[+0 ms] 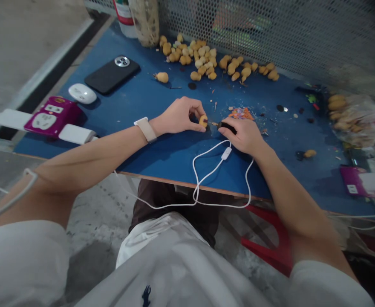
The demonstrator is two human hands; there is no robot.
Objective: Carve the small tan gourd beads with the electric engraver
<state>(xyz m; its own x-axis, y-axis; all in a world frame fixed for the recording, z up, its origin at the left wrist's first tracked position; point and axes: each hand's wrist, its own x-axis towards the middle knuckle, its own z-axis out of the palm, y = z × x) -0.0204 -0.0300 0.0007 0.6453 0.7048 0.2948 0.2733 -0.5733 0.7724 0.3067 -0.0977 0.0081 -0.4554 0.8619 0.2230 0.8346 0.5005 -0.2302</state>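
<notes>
My left hand (181, 115), with a pale band on its wrist, pinches a small yellow gourd (203, 120) between thumb and fingers. A dark patch shows on the gourd's right side. My right hand (244, 133) is closed around the dark handle of a pen-like heating tool (219, 125), its thin metal tip pointing left, at or very near the gourd. A white cord (206, 171) with an inline switch (226, 153) runs from below my right hand over the table edge. Orange and purple shavings (241, 114) lie just beyond my right hand.
Many small gourds (203, 55) line the back of the blue table (126, 106) by a perforated metal screen (238, 25). A phone (109, 74), white earbud case (82, 93) and purple power strip (53, 117) stand left. A bagged pile (355, 113) lies right; a red stool (270, 251) is below.
</notes>
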